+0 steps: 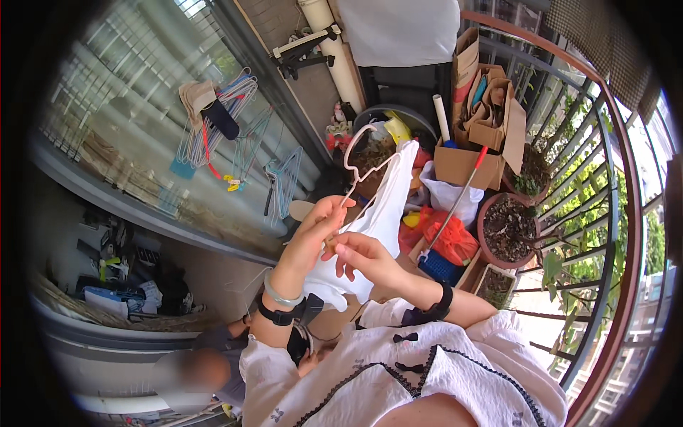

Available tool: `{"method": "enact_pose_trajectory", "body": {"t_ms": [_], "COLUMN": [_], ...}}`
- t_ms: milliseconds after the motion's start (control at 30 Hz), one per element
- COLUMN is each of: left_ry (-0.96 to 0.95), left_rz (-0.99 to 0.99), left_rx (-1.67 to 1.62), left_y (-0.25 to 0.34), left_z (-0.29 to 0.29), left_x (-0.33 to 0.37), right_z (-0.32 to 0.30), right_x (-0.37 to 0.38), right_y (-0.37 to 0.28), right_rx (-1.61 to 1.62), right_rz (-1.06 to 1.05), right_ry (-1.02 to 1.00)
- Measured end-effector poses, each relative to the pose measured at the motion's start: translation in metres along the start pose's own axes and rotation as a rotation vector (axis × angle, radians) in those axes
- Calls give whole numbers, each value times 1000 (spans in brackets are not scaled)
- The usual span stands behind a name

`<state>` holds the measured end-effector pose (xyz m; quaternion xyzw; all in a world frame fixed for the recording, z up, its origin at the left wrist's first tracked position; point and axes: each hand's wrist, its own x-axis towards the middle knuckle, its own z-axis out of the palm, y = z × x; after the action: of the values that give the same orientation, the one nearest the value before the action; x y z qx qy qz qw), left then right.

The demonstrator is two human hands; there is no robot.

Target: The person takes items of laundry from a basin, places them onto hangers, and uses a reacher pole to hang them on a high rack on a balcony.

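A slim, pale hanger (pixel 356 176) slants, hook uppermost, against a loosely draped white garment (pixel 385 217).

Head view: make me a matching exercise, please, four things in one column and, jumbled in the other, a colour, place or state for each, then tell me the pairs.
Column one
1. Clothes hanger
2. Garment below the hanger's hook
3. Round plant pot
4. Pale bangle

Column two
A. Reddish brown
B. Worn on the left wrist
C. White, loose cloth
D. Gripped in the fingers of the left hand

Right pairs: 1-D, 2-C, 3-A, 4-B
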<state>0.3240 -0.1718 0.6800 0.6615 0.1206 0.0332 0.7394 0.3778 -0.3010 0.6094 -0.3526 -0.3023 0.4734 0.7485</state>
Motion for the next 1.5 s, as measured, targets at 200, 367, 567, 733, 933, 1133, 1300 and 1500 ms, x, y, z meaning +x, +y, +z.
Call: {"method": "enact_pose_trajectory", "body": {"t_ms": [200, 367, 567, 733, 933, 1133, 1300, 1500], "left_ry": [-83, -133, 47, 203, 216, 251, 212, 199], "left_rz": [61, 250, 184, 200, 210, 200, 224, 235], "left_rx": [103, 95, 53, 66, 133, 149, 128, 144], "left_y": [-8, -12, 5, 19, 29, 30, 29, 30], "left_z": [4, 7, -4, -7, -10, -8, -7, -4], "left_x": [-10, -11, -24, -39, -53, -58, -64, -66], "right_z": [-6, -10, -40, -84, -91, -84, -79, -75], "right_x": [2, -11, -41, -60, -58, -40, -32, -28], "right_y": [-15, -34, -81, -134, -178, -190, -185, -186], "right_rx": [-254, -324, -221, -296, -637, -712, -783, -962], "right_rz": [-226, -91, -161, -367, -622, -599, -556, -564], "right_ry": [-24, -136, -2, 323, 312, 168, 127, 79]}}
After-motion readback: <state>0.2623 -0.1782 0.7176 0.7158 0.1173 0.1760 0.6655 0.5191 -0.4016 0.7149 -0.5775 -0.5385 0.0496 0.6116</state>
